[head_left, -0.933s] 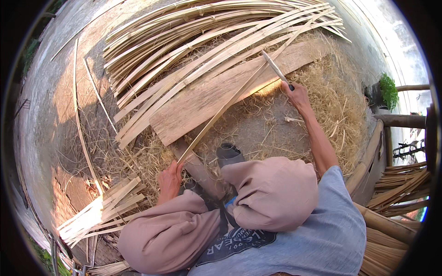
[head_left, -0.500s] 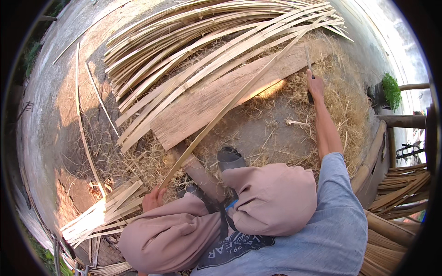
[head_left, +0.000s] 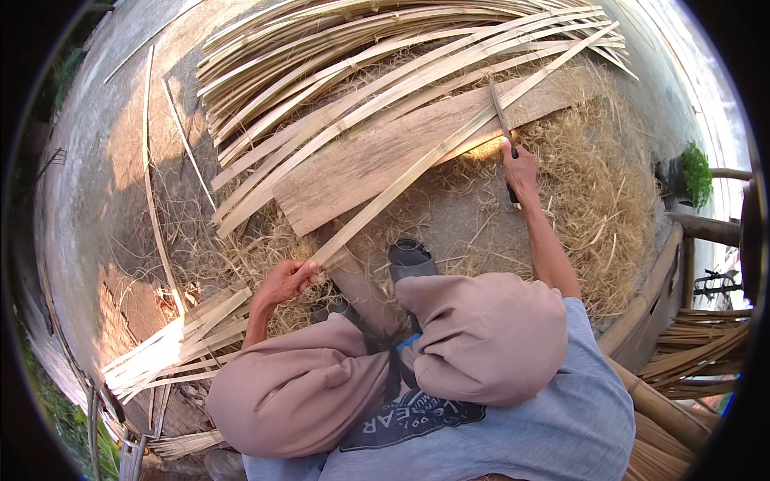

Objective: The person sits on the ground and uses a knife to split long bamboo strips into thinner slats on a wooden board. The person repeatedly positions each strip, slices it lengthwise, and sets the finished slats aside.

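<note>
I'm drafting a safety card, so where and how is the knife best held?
Take the knife by its dark handle, coming from the near side, as the right-hand grip does. The handle end lies nearest, while the blade points away and crosses the pale strip in this view, so grasping the far end would likely risk a cut.

Two hands are in view: a left hand [head_left: 289, 280] left of centre and a right hand [head_left: 520, 171] right of centre. There is one knife [head_left: 499, 108], upper right of centre, one wide board [head_left: 345, 180], upper middle, and one held strip [head_left: 377, 207] slanting across the middle. At least two loose strips [head_left: 145, 144] lie at the left. The big pile [head_left: 337, 56] at the top and the small pile [head_left: 184, 345] at the lower left have too many strips to count. One green plant [head_left: 696, 175] stands at the right.
</note>
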A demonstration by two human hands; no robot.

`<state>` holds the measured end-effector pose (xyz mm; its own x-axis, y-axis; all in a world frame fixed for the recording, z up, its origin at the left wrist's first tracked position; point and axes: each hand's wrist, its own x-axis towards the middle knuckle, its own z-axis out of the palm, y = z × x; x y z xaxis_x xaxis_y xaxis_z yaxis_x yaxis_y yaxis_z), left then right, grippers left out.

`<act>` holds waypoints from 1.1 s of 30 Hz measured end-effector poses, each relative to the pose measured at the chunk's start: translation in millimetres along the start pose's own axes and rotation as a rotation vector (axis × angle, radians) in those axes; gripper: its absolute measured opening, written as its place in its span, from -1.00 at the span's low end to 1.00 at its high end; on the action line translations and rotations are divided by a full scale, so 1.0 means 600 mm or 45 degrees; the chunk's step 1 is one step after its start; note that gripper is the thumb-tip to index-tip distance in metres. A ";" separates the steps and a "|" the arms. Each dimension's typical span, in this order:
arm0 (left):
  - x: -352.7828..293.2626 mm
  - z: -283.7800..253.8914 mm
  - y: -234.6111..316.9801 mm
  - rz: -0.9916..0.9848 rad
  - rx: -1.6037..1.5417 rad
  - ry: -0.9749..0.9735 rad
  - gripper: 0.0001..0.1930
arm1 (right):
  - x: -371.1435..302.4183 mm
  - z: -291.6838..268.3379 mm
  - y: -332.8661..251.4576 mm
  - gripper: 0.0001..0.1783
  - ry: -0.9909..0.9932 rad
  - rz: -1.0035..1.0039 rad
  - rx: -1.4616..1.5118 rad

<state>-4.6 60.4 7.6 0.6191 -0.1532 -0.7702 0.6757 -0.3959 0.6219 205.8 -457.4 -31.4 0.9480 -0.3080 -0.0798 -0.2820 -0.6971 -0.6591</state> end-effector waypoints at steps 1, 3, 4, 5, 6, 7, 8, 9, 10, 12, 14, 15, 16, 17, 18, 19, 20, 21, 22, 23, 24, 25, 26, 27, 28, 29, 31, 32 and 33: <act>0.020 0.017 -0.011 0.089 -0.035 0.079 -0.46 | -0.011 0.015 0.001 -0.31 -0.024 0.075 0.134; 0.022 0.048 -0.014 0.193 -0.087 0.292 -0.44 | -0.094 0.080 -0.052 -0.31 -0.123 -0.196 0.038; 0.037 0.063 0.014 0.239 -0.086 0.387 -0.43 | -0.159 0.089 -0.101 -0.32 -0.329 -0.163 0.072; 0.048 0.076 0.036 0.288 -0.085 0.479 -0.42 | -0.222 0.101 -0.131 -0.34 -0.493 -0.245 0.099; 0.052 0.087 0.049 0.303 -0.009 0.514 -0.41 | -0.274 0.130 -0.125 -0.39 -0.571 -0.450 0.025; 0.050 0.094 0.056 0.315 0.054 0.541 -0.41 | -0.317 0.131 -0.138 -0.42 -0.543 -0.692 0.021; 0.052 0.089 0.060 0.332 0.125 0.577 -0.40 | -0.306 0.130 -0.138 -0.41 -0.528 -0.627 -0.041; 0.055 0.086 0.050 0.327 0.079 0.572 -0.40 | -0.285 0.124 -0.127 -0.41 -0.526 -0.563 -0.104; 0.064 0.091 0.037 0.322 0.043 0.540 -0.40 | -0.242 0.105 -0.099 -0.39 -0.426 -0.453 -0.099; 0.063 0.091 0.054 0.378 0.047 0.510 -0.40 | -0.131 0.038 -0.060 -0.29 -0.153 -0.131 -0.068; 0.073 0.094 0.053 0.385 0.065 0.460 -0.42 | -0.016 -0.015 0.018 -0.23 0.132 0.064 0.014; 0.077 0.094 0.048 0.369 0.059 0.459 -0.43 | -0.013 -0.012 0.015 -0.23 0.082 0.010 -0.013; 0.083 0.094 0.048 0.329 -0.130 0.420 -0.44 | -0.021 -0.001 0.005 -0.23 0.030 -0.041 -0.033; 0.090 0.095 0.051 0.291 -0.318 0.376 -0.46 | -0.034 0.012 -0.004 -0.24 -0.020 -0.090 -0.054; 0.090 0.103 0.039 0.225 -0.505 0.309 -0.47 | -0.097 0.034 -0.050 -0.26 -0.147 -0.180 -0.085; 0.089 0.108 0.031 0.202 -0.502 0.283 -0.49 | -0.163 0.062 -0.073 -0.32 -0.281 -0.224 0.003; 0.093 0.102 0.021 0.178 -0.502 0.301 -0.50 | -0.230 0.102 -0.096 -0.38 -0.459 -0.301 -0.006; 0.092 0.103 0.024 0.165 -0.498 0.284 -0.51 | -0.295 0.112 -0.100 -0.43 -0.578 -0.438 -0.048; 0.091 0.105 0.029 0.165 -0.490 0.288 -0.50 | -0.326 0.111 -0.105 -0.43 -0.482 -0.608 -0.087; 0.088 0.103 0.032 0.184 -0.492 0.282 -0.49 | -0.341 0.109 -0.110 -0.44 -0.387 -0.779 -0.125; 0.085 0.101 0.033 0.201 -0.496 0.279 -0.48 | -0.301 0.108 -0.091 -0.42 -0.358 -0.589 -0.102; 0.081 0.099 0.031 0.216 -0.502 0.281 -0.47 | -0.230 0.095 -0.065 -0.40 -0.334 -0.400 -0.080; 0.080 0.094 0.034 0.224 -0.458 0.323 -0.46 | -0.151 0.069 -0.048 -0.33 -0.216 -0.203 -0.120; 0.079 0.095 0.041 0.240 -0.409 0.328 -0.45 | -0.074 0.018 -0.026 -0.26 -0.058 -0.020 -0.204; 0.080 0.098 0.055 0.272 -0.343 0.316 -0.45 | 0.003 -0.033 0.029 -0.20 0.129 0.138 -0.176; 0.080 0.095 0.063 0.268 -0.224 0.351 -0.48 | 0.048 -0.072 0.048 -0.17 0.150 0.205 -0.207; 0.070 0.081 0.081 0.226 0.003 0.448 -0.51 | 0.089 -0.112 0.035 -0.15 0.107 0.260 -0.165; 0.058 0.067 0.088 0.226 0.232 0.580 -0.54 | 0.078 -0.107 0.009 -0.17 0.039 0.249 -0.092; 0.027 0.048 0.116 0.220 0.468 0.697 -0.55 | 0.050 -0.103 -0.017 -0.18 -0.026 0.248 -0.023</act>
<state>40.9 4.1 34.1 0.8846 0.1999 -0.4214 0.4289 -0.7035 0.5667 228.1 -499.3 19.1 0.8780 -0.4253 -0.2196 -0.4628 -0.6372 -0.6163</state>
